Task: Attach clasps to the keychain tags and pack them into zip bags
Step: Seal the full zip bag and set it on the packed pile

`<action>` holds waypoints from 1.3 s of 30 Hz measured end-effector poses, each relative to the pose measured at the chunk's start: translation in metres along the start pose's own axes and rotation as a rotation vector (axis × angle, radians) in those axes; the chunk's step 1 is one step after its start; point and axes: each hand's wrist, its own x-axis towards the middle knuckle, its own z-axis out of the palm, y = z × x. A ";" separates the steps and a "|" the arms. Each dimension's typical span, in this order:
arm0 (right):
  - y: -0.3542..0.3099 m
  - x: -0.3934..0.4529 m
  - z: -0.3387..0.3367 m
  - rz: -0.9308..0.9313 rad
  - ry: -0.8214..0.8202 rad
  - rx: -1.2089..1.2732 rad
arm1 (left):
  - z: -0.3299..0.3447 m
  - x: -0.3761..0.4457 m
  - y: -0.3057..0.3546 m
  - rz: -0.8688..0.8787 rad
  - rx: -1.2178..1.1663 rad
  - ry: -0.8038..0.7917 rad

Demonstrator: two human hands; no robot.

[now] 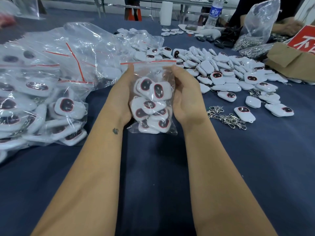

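A clear zip bag (153,99) with a red seal strip stands upright in the middle, filled with several white keychain tags with dark oval faces. My left hand (121,97) holds its left side and my right hand (185,97) holds its right side, fingers wrapped behind the bag, thumbs up near the seal. Loose white tags (226,72) lie in a heap at the right. A small pile of metal clasps (226,117) lies on the cloth just right of my right wrist.
Filled zip bags inside a large clear plastic bag (42,92) cover the left. A cardboard box (293,58) and a bag of metal rings (252,40) sit at the far right, a water bottle (214,12) at the back. The table has a dark blue cloth (153,167).
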 end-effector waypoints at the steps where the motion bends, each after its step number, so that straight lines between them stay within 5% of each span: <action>1: 0.000 0.000 0.001 -0.004 0.002 0.011 | 0.000 0.000 0.000 0.013 0.010 0.021; 15: 0.002 0.006 -0.001 -0.118 0.272 -0.068 | -0.001 0.013 -0.004 0.206 -0.010 0.126; 39: 0.005 0.006 0.001 -0.024 0.177 -0.270 | -0.005 0.015 -0.008 0.284 -0.095 0.288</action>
